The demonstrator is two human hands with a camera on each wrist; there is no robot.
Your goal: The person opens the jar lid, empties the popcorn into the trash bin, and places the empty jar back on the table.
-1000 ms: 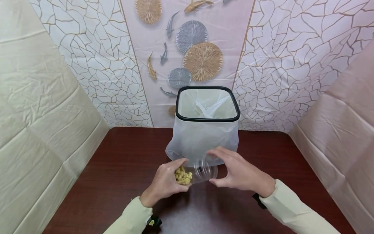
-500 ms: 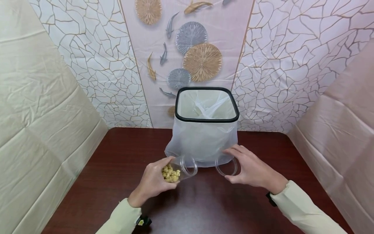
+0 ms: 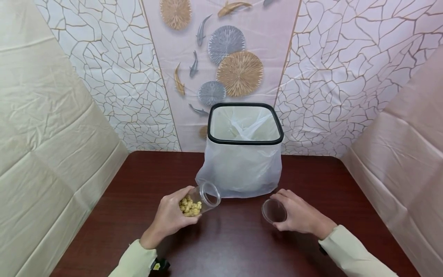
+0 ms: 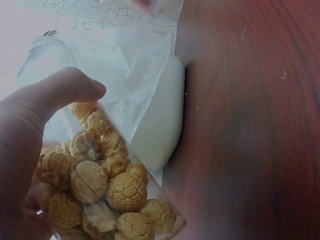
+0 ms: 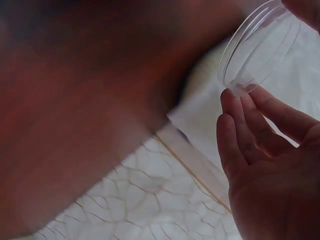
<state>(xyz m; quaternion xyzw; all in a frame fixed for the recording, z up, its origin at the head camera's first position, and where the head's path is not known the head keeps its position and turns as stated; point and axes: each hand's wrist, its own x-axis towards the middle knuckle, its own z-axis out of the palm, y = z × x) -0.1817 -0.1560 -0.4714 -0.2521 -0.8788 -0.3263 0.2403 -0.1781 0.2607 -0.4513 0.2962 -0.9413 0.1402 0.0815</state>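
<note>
My left hand grips a clear plastic jar tilted with its uncovered mouth up and to the right. Caramel popcorn lies at the jar's bottom end; the left wrist view shows the round golden pieces close up under the thumb. Off to the right, my right hand pinches a clear round lid by its edge, between thumb and fingertips. In the right wrist view the lid is held on edge, its rim ridges showing.
A white bin with a black rim stands at the table's back, lined with a translucent plastic bag. Dark reddish wood makes up the tabletop. Beige padded panels flank it, and a patterned cloth hangs behind.
The lid has come away from the jar's mouth. My left hand has carried the jar leftward, while my right hand has moved the lid right and then down toward the table.
</note>
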